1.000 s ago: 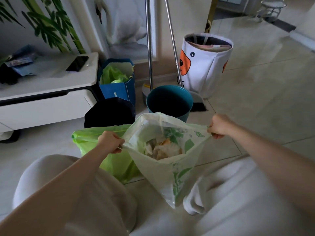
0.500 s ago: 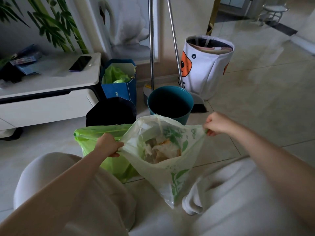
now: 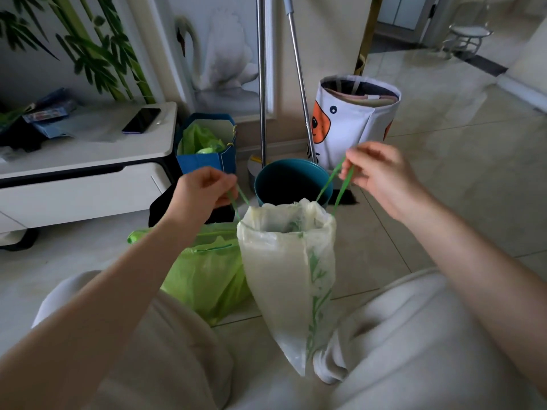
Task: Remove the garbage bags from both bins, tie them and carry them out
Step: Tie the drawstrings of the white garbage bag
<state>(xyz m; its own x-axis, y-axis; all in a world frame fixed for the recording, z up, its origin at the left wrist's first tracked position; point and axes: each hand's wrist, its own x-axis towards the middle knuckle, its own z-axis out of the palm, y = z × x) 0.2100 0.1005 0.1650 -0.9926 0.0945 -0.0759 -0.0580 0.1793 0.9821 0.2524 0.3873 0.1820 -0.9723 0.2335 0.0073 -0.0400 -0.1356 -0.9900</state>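
Cinching white bag, step = tie, bag 2 of 2 by the look of it.

L hand (image 3: 204, 190) pinching left green drawstring loop (image 3: 236, 199), R hand (image 3: 376, 170) pinching right drawstring loop (image 3: 337, 184); both pulled up and apart over white bag (image 3: 284, 270), mouth gathered narrow but not closed. Hanging between knees, just in front of teal bin (image 3: 291, 180), which shows no liner. Green bag (image 3: 207, 273) on floor touching white bag's left side; knot not clear from here, prob. drawn shut. Dark bin (image 3: 159, 208) behind L forearm, mostly hidden. Next: pull strings till mouth shuts, cross loops, knot. Needs even tension both sides, else puckers lopsided. Then grab both bags, carry out.
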